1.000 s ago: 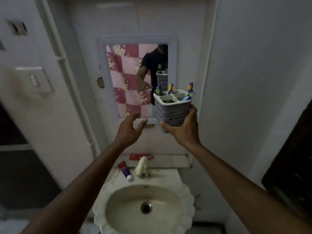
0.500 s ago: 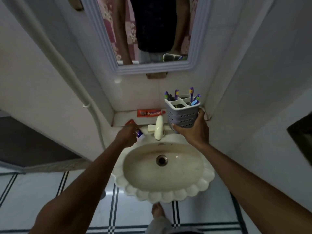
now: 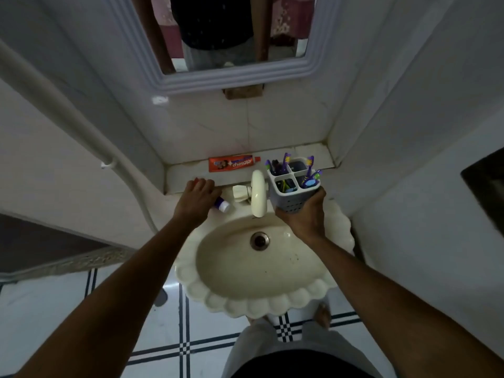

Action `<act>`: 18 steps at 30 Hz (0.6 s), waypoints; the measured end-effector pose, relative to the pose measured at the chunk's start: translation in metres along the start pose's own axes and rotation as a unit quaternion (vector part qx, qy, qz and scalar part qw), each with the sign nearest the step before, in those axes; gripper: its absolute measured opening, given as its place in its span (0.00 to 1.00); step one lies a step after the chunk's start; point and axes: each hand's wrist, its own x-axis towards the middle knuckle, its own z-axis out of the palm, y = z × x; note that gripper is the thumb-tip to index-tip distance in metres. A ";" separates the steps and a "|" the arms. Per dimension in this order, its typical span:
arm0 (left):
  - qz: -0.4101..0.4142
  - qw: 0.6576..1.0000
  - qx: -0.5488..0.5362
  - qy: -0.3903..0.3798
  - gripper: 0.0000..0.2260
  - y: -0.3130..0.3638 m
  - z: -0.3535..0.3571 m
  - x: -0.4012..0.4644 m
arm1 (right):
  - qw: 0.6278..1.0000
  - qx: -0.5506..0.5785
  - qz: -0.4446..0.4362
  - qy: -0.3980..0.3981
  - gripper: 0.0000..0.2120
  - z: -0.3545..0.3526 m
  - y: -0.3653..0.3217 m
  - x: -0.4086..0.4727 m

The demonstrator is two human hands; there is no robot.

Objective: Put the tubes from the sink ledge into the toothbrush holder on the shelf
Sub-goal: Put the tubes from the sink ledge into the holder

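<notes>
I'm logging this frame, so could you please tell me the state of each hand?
Left hand: closed over the small tube on the sink ledge.
Right hand: closed, holding the toothbrush holder.

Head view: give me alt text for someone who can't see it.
Seen from above a cream sink, the left hand closes over a small purple-and-white tube beside the tap, while the right hand holds a grey toothbrush holder. An orange toothpaste tube lies on the ledge behind.

A small home bathroom, probably: a scalloped cream sink (image 3: 261, 271) with 1 tap (image 3: 258, 196), a framed wall mirror (image 3: 218, 36), toothbrushes (image 3: 309, 173), and checked floor tiles (image 3: 185, 347).
</notes>
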 end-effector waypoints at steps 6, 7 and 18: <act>-0.146 0.907 -0.393 0.045 0.19 -0.001 -0.023 -0.009 | 0.999 0.000 0.016 -0.028 0.62 -0.005 0.007 -0.005; -0.151 0.877 -0.450 0.079 0.19 0.002 -0.036 -0.010 | 0.999 0.013 0.018 -0.029 0.63 -0.006 0.006 -0.006; -0.018 0.930 -0.356 0.091 0.25 0.070 -0.179 0.038 | 0.994 0.086 0.012 -0.070 0.55 -0.033 0.000 -0.007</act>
